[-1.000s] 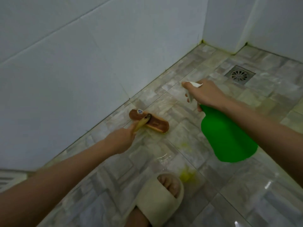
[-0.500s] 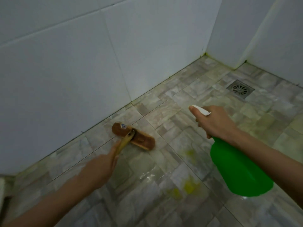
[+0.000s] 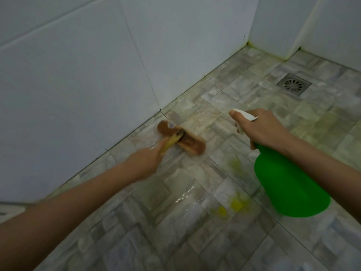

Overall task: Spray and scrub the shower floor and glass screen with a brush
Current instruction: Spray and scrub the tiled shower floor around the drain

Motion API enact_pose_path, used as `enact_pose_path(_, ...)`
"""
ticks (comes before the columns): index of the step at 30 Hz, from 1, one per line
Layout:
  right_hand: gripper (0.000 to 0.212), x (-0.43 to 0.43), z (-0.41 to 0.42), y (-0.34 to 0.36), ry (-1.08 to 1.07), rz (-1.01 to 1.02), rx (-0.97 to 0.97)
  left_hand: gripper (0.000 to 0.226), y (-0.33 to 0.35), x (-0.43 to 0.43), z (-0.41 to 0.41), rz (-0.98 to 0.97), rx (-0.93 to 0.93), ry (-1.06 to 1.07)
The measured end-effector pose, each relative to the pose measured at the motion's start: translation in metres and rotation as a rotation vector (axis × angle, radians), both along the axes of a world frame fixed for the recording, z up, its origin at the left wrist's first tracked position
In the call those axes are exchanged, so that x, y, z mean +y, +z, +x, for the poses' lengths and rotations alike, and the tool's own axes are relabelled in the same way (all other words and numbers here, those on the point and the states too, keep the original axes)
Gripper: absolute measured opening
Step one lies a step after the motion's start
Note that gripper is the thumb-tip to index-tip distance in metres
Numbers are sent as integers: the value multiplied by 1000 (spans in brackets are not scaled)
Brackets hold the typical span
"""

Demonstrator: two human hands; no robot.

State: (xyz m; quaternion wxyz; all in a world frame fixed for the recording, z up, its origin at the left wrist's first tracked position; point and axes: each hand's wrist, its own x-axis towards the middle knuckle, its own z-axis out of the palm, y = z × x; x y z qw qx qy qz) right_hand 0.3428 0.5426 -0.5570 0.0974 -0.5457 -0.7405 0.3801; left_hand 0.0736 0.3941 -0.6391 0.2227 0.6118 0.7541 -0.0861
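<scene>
Wet grey stone-pattern shower floor below, white wall tiles up the left side. Down at the left grip: curled round the yellow brush handle, blurred, exact lay of the fingers not readable. Out from there, brown scrub brush head flat on the floor, just beside the foot of the wall, slantwise across a grout line.

Over at the right grip: wrapped round the neck of the green spray bottle, one finger up along the white spray head, nozzle pointing toward the wall side, bottle held off the floor.

Scrubbing along the wall edge, by the look of it. To do it well: press the bristles down flat, not on one corner. Work short strokes along the wall joint, then across it for the grout. Probably best to spray just ahead of the brush, not onto it, and to hold the bottle clear of the stroke.

Further out, yellow cleaner patches near the bottle's base, seemingly unscrubbed, so worth drawing the brush back through those. Floor drain well apart at far right; sensible to work toward it. Yellow-green staining in the far corner joint, likely due a pass too. Slick sheen on the tiles, so careful footing. No sight of the glass screen.
</scene>
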Motion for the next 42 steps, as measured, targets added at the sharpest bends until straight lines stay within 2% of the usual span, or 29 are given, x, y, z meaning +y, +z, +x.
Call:
enact_pose_path(3,64,1,22,6,-47,-34,-29,58,16,-95,14,-170,87,14)
enact_pose_path(5,63,0,30,5,-59,-45,-40,58,22,-116,22,-207,100,27)
enact_pose_path(9,68,-3,28,2,-52,-26,5,58,6,-36,29,-37,120,-22)
enact_pose_path(12,65,-7,36,4,-73,-29,-9,57,5,31,43,1,49,-40)
enact_pose_path(14,62,-10,46,7,-117,-39,-8,57,10,16,50,-37,44,-50)
enact_pose_path(17,58,-18,71,17,-142,-77,-12,55,13,-71,53,-135,59,-62)
enact_pose_path(20,55,-35,88,22,9,-131,-120,58,19,-135,51,-194,48,-13)
enact_pose_path(25,57,-79,125,4,264,-230,-210,58,16,-145,59,-141,-40,42)
enact_pose_path(32,69,-106,148,-32,341,-41,-195,57,20,-138,59,-129,16,1)
enact_pose_path(36,61,-113,149,-44,443,-37,-228,57,23,-136,61,-108,11,-2)
enact_pose_path(42,68,-116,152,-52,498,-13,-268,58,22,-140,56,-94,-34,-8)
